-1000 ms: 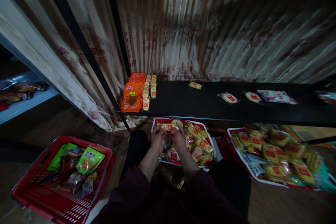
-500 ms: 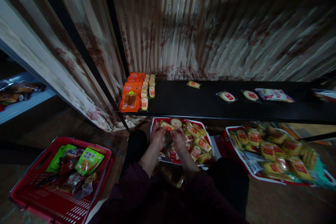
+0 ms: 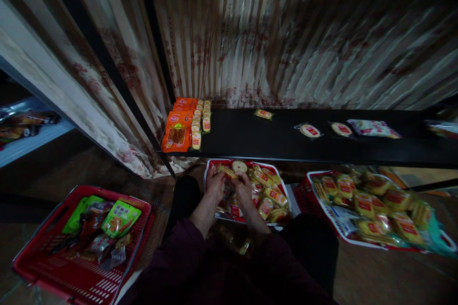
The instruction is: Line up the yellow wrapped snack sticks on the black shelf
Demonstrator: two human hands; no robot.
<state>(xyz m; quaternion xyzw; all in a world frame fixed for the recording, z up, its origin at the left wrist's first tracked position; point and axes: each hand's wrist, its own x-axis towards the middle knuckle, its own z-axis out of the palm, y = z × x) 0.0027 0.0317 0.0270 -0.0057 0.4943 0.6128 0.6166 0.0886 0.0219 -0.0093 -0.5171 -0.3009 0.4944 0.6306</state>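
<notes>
My left hand (image 3: 214, 186) and my right hand (image 3: 243, 188) are closed on the two ends of one small wrapped biscuit pack (image 3: 226, 171). They hold it over the middle red basket (image 3: 290, 200), which has a white rim and is full of similar yellow packs with red labels. A round pale biscuit pack (image 3: 239, 166) lies just beyond my fingers. On the black shelf (image 3: 232, 140) above, rows of small biscuit packs (image 3: 196, 140) stand beside orange snack bags (image 3: 177, 136) at the left end.
Along the shelf lie a single pack (image 3: 264, 114), two round packs (image 3: 309, 130) and a white patterned bag (image 3: 374, 128). A second full basket (image 3: 343, 236) stands right. At left, a red basket (image 3: 43, 267) holds green bags (image 3: 121, 218). Dark posts (image 3: 107, 62) and a curtain (image 3: 222, 33) rise behind.
The biscuit pack has turned in my fingers: its label faced me before, and now its ridged biscuit edges show. My hands stay over the basket.
</notes>
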